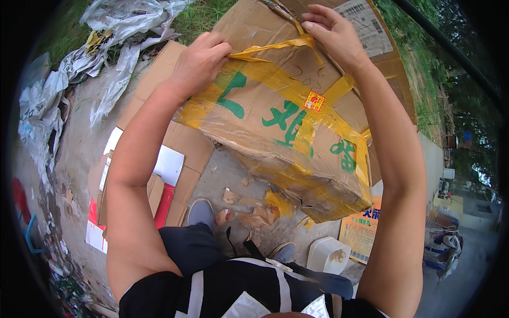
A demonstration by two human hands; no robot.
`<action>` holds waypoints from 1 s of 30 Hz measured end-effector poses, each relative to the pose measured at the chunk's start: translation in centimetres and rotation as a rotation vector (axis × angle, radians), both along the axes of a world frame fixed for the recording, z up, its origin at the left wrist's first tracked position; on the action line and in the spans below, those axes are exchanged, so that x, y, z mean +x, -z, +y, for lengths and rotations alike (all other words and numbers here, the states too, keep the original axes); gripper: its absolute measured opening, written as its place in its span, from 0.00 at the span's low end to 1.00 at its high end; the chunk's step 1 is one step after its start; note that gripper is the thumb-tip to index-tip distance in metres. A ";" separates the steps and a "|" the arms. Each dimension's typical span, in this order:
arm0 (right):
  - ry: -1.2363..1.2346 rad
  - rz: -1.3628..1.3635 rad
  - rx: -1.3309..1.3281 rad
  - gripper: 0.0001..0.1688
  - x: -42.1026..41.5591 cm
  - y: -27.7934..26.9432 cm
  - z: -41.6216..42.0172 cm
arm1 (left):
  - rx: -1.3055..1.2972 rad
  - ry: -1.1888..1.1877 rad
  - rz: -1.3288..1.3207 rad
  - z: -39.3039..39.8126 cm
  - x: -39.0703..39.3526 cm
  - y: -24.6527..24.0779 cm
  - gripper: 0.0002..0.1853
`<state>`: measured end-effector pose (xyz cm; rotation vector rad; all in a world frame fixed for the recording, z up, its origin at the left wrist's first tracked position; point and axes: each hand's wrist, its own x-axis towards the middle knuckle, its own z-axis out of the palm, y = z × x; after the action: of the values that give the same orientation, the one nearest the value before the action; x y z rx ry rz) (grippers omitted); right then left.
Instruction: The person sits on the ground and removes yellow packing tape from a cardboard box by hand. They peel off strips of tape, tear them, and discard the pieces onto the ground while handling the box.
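Note:
Before me a large, worn cardboard box [254, 85] stands tilted, with green handwritten characters and bands of yellow packing tape on its side. Pinched in my left hand [204, 59] is the end of a loosened strip of yellow tape [270, 47]. The strip stretches across the box face towards my right hand [334, 33]. That hand is at the box's upper edge, fingers bent, beside the strip's far end; whether its fingertips grip the tape or the cardboard cannot be made out. A red and yellow sticker [314, 100] sits where tape bands cross.
Flattened cardboard [191, 153] lies left of the box. Torn cardboard and tape scraps [258, 214] litter the ground by my shoes. At lower right are a white plastic container [324, 254] and a printed orange carton [358, 234]. Torn white plastic sheeting [123, 24] trails at upper left.

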<state>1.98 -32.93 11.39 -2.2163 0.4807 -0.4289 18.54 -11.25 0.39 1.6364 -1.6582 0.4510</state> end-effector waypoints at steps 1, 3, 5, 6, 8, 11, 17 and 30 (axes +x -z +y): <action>-0.012 0.045 -0.060 0.25 -0.6 0.0 0.0 | -0.004 -0.007 0.003 -0.1 0.0 -0.1 0.05; -0.008 0.124 -0.154 0.25 -1.5 0.3 0.0 | -0.013 -0.015 0.011 -0.7 -0.5 -0.3 0.06; 0.023 0.195 -0.223 0.25 -2.4 0.8 -0.2 | 0.105 -0.048 0.068 -0.9 -1.9 -1.0 0.09; 0.039 0.194 -0.249 0.24 -2.6 1.1 0.1 | 0.166 -0.067 0.098 -1.0 -2.5 -1.4 0.10; 0.060 0.137 -0.309 0.22 -2.9 1.5 0.4 | 0.153 -0.114 0.029 -2.0 -2.5 -1.3 0.10; 0.080 0.070 -0.394 0.19 -2.7 1.9 0.7 | 0.207 -0.177 -0.066 -2.7 -2.9 -1.4 0.09; -0.063 -0.047 -0.883 0.18 -1.0 2.8 0.6 | 0.338 -0.211 0.029 -3.9 -3.5 -1.6 0.11; 0.058 0.434 -0.870 0.41 4.9 2.3 -0.1 | 0.286 -0.105 0.029 -5.8 -5.7 -0.4 0.13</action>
<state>6.91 -33.01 9.11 -3.1735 0.6703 -0.1879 12.82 -17.06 0.76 1.9348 -1.6800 0.2473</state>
